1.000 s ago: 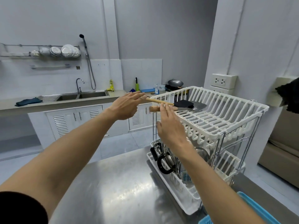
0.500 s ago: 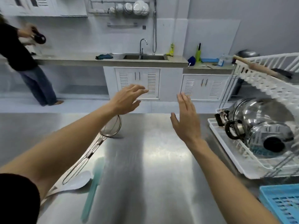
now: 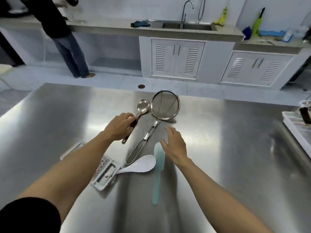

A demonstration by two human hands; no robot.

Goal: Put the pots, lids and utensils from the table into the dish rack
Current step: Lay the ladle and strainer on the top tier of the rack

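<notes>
Steel ladle (image 3: 142,107) handle sits under the curled left hand (image 3: 119,125); right hand (image 3: 175,145) hovers, fingers spread.

A brushed stainless-steel worktop (image 3: 227,148) fills the view, shiny with glare. Near its far middle lies a metal serving spoon (image 3: 142,107), bowl up, and just beside it on the right a wire mesh strainer (image 3: 165,105), its long handle running back toward the near side. Below that handle's end rests a white rice paddle (image 3: 143,165), and right next to it a teal silicone spatula (image 3: 158,170) lies lengthwise. To the left sits a white-framed grater (image 3: 105,174), flat on the steel. At the right edge, a white dish rack tray (image 3: 292,126) stands on the surface.
</notes>
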